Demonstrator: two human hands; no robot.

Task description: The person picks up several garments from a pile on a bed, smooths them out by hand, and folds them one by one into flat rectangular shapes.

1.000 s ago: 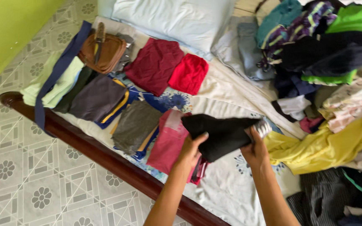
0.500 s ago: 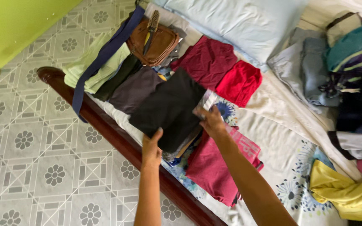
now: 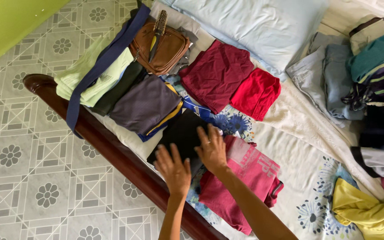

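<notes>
A folded black garment [image 3: 182,133] lies on a pile near the bed's wooden edge. My left hand [image 3: 174,169] rests flat on its near end, fingers spread. My right hand [image 3: 212,149] presses flat on its right side, next to a folded pink-red garment [image 3: 245,173]. Neither hand grips anything. A folded grey garment with yellow trim [image 3: 145,106] sits just beyond the black one.
A dark wooden bed rail [image 3: 112,151] runs along the tiled floor [image 3: 32,178]. A brown bag [image 3: 161,46] with a hairbrush, a pale green stack [image 3: 90,75], maroon [image 3: 216,73] and red [image 3: 256,93] folded clothes, a pillow [image 3: 254,26] and an unfolded heap [image 3: 374,89] lie about.
The black garment, held up in both hands a second ago, now lies on the pile by the rail. Both hands have let go and press flat on it.
</notes>
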